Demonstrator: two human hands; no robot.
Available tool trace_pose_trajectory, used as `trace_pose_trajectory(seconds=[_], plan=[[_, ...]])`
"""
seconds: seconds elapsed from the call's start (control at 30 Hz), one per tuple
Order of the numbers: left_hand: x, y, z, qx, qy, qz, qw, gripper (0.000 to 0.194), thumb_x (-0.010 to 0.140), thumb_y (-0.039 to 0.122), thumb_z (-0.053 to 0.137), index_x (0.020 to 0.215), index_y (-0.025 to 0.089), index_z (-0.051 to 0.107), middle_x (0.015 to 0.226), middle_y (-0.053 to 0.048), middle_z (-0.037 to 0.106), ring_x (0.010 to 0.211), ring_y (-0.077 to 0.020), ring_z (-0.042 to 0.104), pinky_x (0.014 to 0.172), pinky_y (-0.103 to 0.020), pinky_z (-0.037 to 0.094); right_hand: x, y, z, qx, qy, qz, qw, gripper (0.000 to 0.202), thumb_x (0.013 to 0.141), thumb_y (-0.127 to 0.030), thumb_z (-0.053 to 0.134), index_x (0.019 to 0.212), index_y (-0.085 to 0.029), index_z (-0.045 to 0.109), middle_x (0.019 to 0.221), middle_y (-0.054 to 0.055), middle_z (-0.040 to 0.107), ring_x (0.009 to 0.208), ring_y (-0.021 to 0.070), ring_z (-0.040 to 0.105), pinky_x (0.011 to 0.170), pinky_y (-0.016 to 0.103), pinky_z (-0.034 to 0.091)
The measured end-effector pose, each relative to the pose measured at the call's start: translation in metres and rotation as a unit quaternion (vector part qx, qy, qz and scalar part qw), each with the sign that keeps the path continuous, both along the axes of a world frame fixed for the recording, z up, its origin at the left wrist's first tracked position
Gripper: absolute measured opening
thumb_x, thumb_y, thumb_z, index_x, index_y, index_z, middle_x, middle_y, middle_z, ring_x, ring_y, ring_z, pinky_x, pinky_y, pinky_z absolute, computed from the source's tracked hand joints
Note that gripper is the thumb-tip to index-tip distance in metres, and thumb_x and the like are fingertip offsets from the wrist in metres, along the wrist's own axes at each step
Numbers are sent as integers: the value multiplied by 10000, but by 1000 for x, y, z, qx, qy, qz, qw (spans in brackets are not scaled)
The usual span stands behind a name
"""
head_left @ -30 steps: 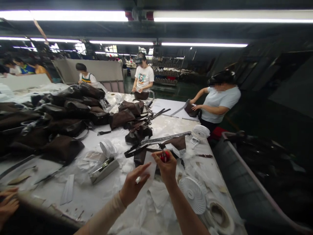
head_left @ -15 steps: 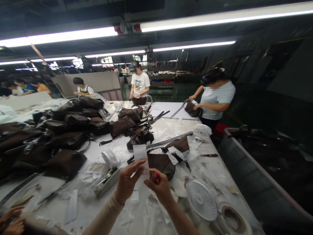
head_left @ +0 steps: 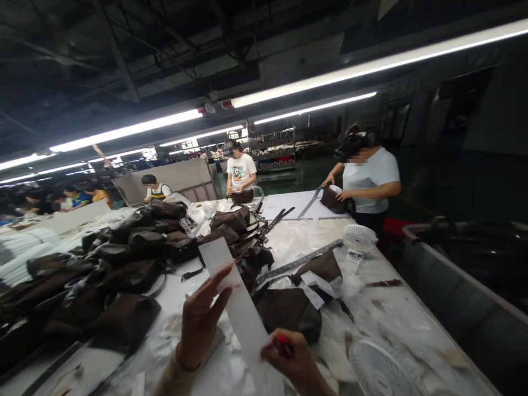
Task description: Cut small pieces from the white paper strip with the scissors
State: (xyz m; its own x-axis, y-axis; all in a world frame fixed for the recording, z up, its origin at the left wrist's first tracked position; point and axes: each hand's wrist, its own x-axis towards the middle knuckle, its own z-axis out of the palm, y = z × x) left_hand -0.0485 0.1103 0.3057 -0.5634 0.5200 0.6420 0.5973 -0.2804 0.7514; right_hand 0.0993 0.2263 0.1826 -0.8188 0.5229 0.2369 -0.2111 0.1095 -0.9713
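Note:
A long white strip slants upright in front of me, its upper end leaning left. My left hand pinches it near the top between thumb and fingers. Lower down, my right hand is closed around a small red object, mostly hidden by the fingers; its kind I cannot make out. The right fingertips touch or nearly touch the strip's right edge. Just behind the strip lies a dark brown bag. Beyond it another brown bag has white slips on it and a grey patterned strap alongside.
Many dark bags are heaped on the left of the table. Small white fans stand along the right side, one close to my right arm. A grey bin flanks the table's right edge. A co-worker handles a bag at the far right.
My hands have moved apart along the strip, the left staying near its top and the right sliding down and right. More of the strip shows, tilted leftward. The view has shifted.

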Motion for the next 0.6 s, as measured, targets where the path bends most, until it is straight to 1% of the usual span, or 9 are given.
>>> trace_pose_trajectory(seconds=[0.07, 0.13, 0.23, 0.33, 0.43, 0.5, 0.6], plan=[[1, 0, 2, 4, -6, 5, 1000, 421, 822, 302, 669, 1230, 205, 632, 1255, -64, 643, 1042, -220, 654, 925, -308, 535, 7, -1, 4, 1, -7, -11, 1000, 395, 727, -503, 713, 676, -115, 655, 580, -2, 536, 521, 74, 326, 498, 230, 237], [2, 0, 0, -11, -7, -1, 1000, 439, 824, 308, 666, 1247, 197, 620, 1254, -68, 643, 977, -205, 672, 905, -298, 541, 12, -2, 5, 9, -13, -17, 1000, 381, 739, -492, 705, 664, -120, 661, 566, -11, 513, 521, 77, 325, 504, 234, 241], [5, 1, -4, -24, -19, -5, 1000, 444, 823, 322, 665, 1240, 176, 623, 1258, -78, 640, 1075, -230, 641, 953, -315, 524, 19, -4, 3, 7, -28, -13, 1000, 365, 738, -481, 701, 671, -124, 674, 549, -22, 480, 505, 74, 285, 496, 239, 227], [7, 2, -6, -9, -53, -21, 998, 434, 800, 315, 691, 1209, 177, 642, 1278, -76, 627, 1148, -245, 607, 970, -322, 523, 22, -5, -2, 1, -52, -7, 999, 333, 710, -457, 716, 666, -130, 667, 537, -29, 468, 497, 72, 261, 489, 238, 224], [5, 2, -8, 7, -74, -44, 996, 436, 795, 300, 702, 1212, 191, 639, 1293, -73, 616, 1090, -233, 644, 948, -310, 539, 25, -3, -14, 15, -73, 2, 997, 297, 693, -432, 710, 655, -142, 658, 545, -26, 475, 495, 75, 277, 489, 237, 236], [1, 2, -10, -3, -69, -50, 996, 450, 797, 309, 700, 1227, 196, 630, 1291, -81, 616, 1006, -223, 682, 904, -300, 562, 27, 0, -27, 26, -94, 16, 995, 294, 672, -435, 706, 638, -148, 653, 543, -24, 461, 493, 77, 287, 490, 239, 239], [-6, 2, -16, -27, -52, -43, 997, 462, 798, 323, 697, 1241, 214, 622, 1275, -82, 627, 928, -212, 705, 810, -268, 592, 26, 8, -51, 17, -130, 5, 991, 379, 585, -521, 721, 590, -156, 616, 529, -27, 414, 501, 84, 292, 489, 244, 222]])
